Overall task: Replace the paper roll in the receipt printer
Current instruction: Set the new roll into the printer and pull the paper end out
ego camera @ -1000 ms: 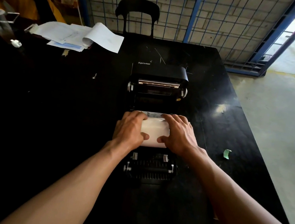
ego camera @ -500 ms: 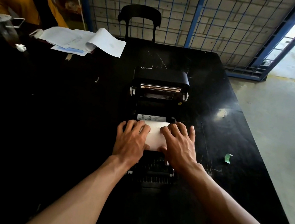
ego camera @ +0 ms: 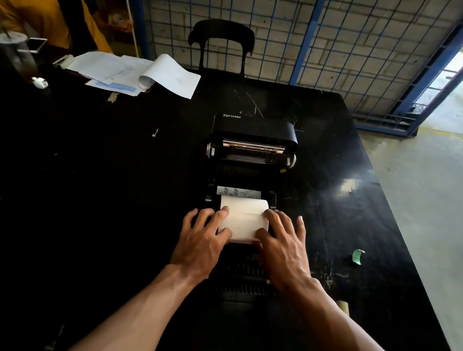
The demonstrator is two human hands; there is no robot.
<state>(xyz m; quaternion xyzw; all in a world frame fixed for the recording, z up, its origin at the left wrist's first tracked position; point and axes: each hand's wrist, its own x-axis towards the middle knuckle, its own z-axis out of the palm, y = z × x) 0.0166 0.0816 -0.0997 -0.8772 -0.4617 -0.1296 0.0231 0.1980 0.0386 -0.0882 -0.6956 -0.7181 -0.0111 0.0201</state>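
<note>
Now both hands are gripping one white paper roll (ego camera: pixel 243 218) over the open black printer (ego camera: pixel 253 148).

Lying far left are loose white sheets (ego camera: pixel 137 74); the left hand (ego camera: pixel 200 243) is curling fingers round the roll's left end, the right hand (ego camera: pixel 283 249) is clasping its right end, above the open bay; one curled green scrap (ego camera: pixel 358 256) is sitting right on the glossy black table (ego camera: pixel 103 187).

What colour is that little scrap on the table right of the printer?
Light green. The scrap shows in the head view, lying on the black table.
</note>
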